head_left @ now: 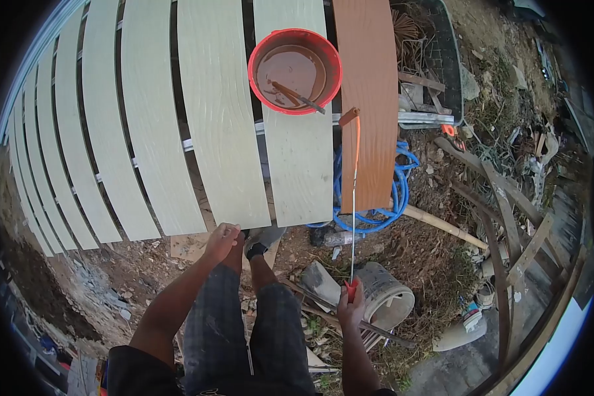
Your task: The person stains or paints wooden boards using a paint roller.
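My right hand (pixel 351 307) is closed around the red grip of a long-handled paint roller (pixel 354 198). The roller's small brown head lies at the left edge of a brown-painted board (pixel 369 79). To the left, several pale wood-grain boards (pixel 224 119) lie side by side with gaps between them. My left hand (pixel 223 241), fingers curled, is at the near end corner of one pale board and appears to grip it. A red bucket (pixel 252 72) of brown paint stands on the boards, with a paint-coated stick (pixel 297 97) leaning inside.
A coiled blue hose (pixel 402 191) lies under and beside the brown board. Near my right hand are a tipped white bucket (pixel 393 300) and rubble. Old timber (pixel 508 224) and a bamboo pole (pixel 442 226) lie right; a dark tub (pixel 445 59) of scraps stands behind.
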`<state>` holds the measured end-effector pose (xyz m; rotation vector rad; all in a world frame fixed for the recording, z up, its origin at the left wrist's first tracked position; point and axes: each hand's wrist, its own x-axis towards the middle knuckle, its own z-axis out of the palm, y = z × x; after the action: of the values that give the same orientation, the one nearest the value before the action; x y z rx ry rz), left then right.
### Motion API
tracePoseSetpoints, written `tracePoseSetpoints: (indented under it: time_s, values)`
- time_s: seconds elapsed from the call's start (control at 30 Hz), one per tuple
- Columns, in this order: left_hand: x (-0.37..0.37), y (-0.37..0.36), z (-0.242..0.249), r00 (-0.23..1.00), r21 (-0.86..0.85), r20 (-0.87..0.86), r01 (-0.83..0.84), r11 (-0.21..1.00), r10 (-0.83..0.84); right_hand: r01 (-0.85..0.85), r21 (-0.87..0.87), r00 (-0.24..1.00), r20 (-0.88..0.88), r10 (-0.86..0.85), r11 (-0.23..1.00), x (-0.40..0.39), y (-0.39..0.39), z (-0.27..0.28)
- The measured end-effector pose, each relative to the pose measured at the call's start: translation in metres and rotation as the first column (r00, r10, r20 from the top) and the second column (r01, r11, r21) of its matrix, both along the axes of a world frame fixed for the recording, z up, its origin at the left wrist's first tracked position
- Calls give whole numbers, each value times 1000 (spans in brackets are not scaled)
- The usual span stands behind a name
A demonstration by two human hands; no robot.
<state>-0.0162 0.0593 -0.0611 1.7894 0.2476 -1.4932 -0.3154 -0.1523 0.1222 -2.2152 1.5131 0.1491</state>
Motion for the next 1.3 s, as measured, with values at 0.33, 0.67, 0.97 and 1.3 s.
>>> tracePoseSetpoints:
  time_s: [0.33, 0.67, 0.97, 1.3]
  values:
    - [-49, -34, -6, 997, -41, -9, 73, 997, -73, 11, 57, 1000, -16, -10, 998, 8, -30, -68]
    - [-116, -4, -27, 987, -9, -129, 93, 996, -94, 18, 16, 991, 135, -20, 1000, -28, -7, -146]
    - [-119, 1, -31, 983, 2, -119, 142, 990, -141, 94, 50, 984, 147, -101, 994, -58, 22, -158]
    - [-118, -9, -21, 977, -18, -58, 205, 979, -205, 101, 43, 988, 110, -106, 994, -87, 45, -129]
